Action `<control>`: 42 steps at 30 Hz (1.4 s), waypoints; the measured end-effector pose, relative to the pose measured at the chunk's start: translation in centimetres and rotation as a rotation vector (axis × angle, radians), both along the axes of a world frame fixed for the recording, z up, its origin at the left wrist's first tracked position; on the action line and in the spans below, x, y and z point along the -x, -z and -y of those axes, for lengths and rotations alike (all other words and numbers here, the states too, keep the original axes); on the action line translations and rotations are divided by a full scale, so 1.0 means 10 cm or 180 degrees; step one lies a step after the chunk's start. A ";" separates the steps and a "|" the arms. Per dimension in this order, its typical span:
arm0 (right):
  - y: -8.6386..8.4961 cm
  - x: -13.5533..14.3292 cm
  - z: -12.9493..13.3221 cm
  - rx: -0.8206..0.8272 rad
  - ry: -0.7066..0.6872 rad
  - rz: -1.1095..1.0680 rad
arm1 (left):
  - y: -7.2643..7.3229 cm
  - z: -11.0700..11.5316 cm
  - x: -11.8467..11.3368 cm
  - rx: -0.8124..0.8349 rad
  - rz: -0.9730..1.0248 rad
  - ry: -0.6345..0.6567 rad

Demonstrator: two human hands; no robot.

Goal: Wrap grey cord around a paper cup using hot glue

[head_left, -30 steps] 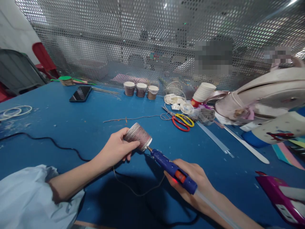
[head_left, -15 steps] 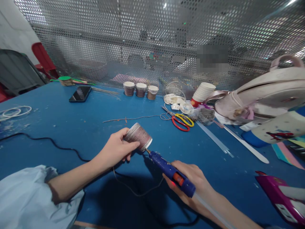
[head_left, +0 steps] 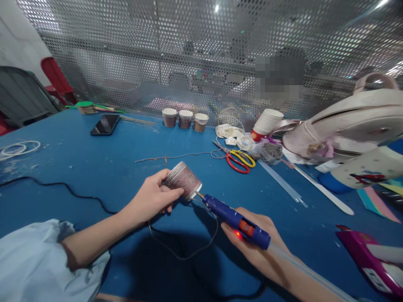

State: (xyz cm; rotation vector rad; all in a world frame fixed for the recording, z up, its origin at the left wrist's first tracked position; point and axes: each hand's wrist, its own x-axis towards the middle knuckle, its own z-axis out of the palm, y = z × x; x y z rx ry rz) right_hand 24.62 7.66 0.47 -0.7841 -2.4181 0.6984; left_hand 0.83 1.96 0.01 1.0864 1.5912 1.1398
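My left hand (head_left: 159, 192) grips a small paper cup (head_left: 182, 180) wound with grey and reddish-brown yarn, tilted on its side above the blue table. The cup's white rim edge points down to the right. My right hand (head_left: 252, 237) is closed around a blue hot glue gun (head_left: 234, 218) with a red light glowing on it and a clear glue stick out of its back. The gun's metal nozzle is at the white edge of the cup; whether it touches I cannot tell. A loose yarn strand (head_left: 185, 256) loops below the cup.
Yellow-and-red scissors (head_left: 241, 160) lie beyond the cup. Three wrapped cups (head_left: 185, 119) and a stack of paper cups (head_left: 267, 123) stand at the back. A phone (head_left: 105, 124) lies left, a pale bag (head_left: 346, 121) right. A black cord (head_left: 69, 189) crosses the left side.
The glue gun and my right hand have moved slightly right, the nozzle shifting along the cup's white edge. My left hand and the cup stay almost still.
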 end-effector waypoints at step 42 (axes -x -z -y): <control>0.07 0.00 0.06 0.0262 -0.0420 0.0075 | 0.01 0.00 0.00 -0.0094 0.0087 0.0010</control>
